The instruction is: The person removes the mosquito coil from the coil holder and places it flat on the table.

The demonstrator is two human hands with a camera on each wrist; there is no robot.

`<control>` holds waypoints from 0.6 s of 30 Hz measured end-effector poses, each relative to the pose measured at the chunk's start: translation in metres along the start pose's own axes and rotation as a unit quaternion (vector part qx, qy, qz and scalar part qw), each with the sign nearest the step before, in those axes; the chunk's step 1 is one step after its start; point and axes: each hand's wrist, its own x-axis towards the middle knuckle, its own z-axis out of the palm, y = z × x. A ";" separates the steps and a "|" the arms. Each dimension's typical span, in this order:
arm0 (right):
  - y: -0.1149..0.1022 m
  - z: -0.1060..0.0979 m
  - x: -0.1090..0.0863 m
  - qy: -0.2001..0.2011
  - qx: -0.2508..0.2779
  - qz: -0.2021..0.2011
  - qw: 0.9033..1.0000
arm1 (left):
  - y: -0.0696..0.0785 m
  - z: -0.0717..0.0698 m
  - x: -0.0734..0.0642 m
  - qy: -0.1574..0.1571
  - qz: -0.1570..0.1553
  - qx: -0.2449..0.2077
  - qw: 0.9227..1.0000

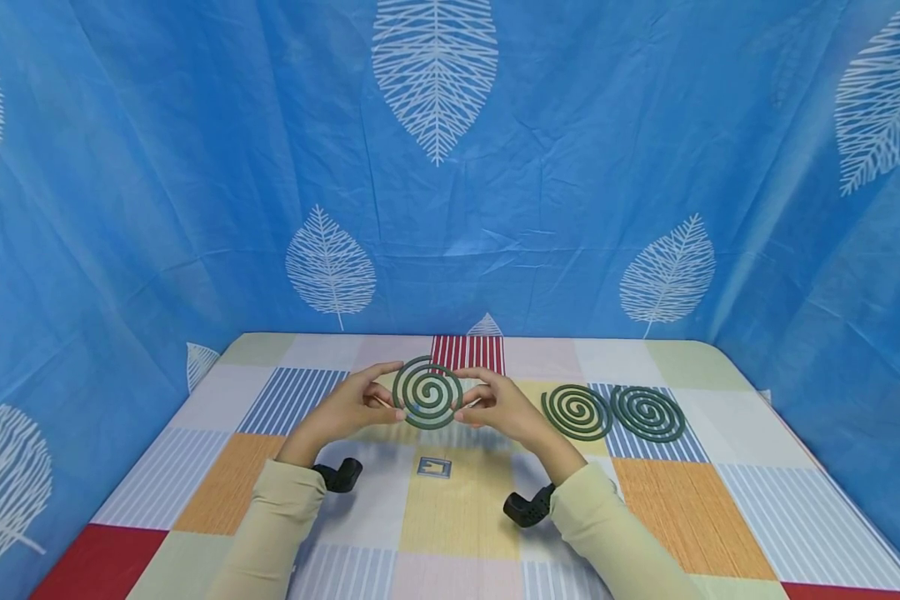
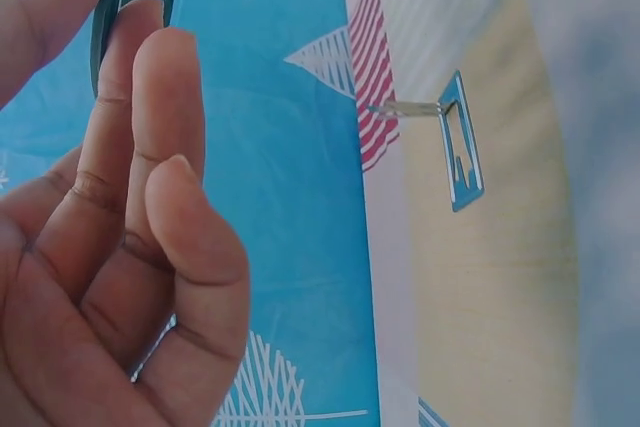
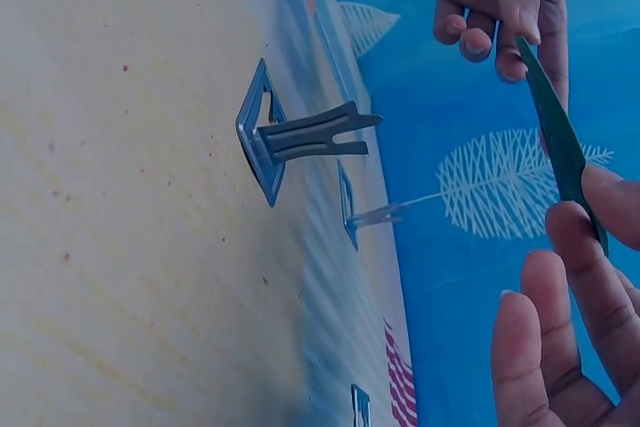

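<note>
A green mosquito coil [image 1: 430, 391] is held up above the middle of the table, its spiral face toward the head camera. My left hand [image 1: 342, 408] pinches its left edge between thumb and fingers. On the opposite edge, my right hand [image 1: 501, 407] pinches it the same way. The right wrist view shows the coil [image 3: 560, 142] edge-on as a thin strip stretched between both hands. Below and nearer the body, a small metal coil stand [image 1: 434, 467] lies on the cloth, its forked prong [image 3: 315, 134] bent upright from a square base.
Two more green coils, a left one [image 1: 576, 412] and a right one [image 1: 648, 414], lie side by side at the right. Another metal stand [image 3: 350, 209] sits farther back. A patchwork cloth [image 1: 457, 517] covers the table, and blue leaf-print curtains [image 1: 540, 208] enclose it.
</note>
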 end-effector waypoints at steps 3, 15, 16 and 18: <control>0.002 -0.002 -0.002 -0.007 0.008 -0.005 1.000 | 0.003 0.002 -0.001 -0.004 0.005 -0.002 1.000; 0.007 -0.012 -0.011 -0.004 0.038 -0.007 0.999 | 0.013 0.008 -0.002 -0.018 0.015 -0.011 1.000; 0.007 -0.012 -0.012 -0.002 0.043 -0.004 0.999 | 0.013 0.009 -0.002 -0.019 0.012 -0.012 1.000; 0.007 -0.013 -0.014 0.003 0.056 0.006 0.998 | 0.014 0.010 -0.001 -0.020 0.007 -0.014 1.000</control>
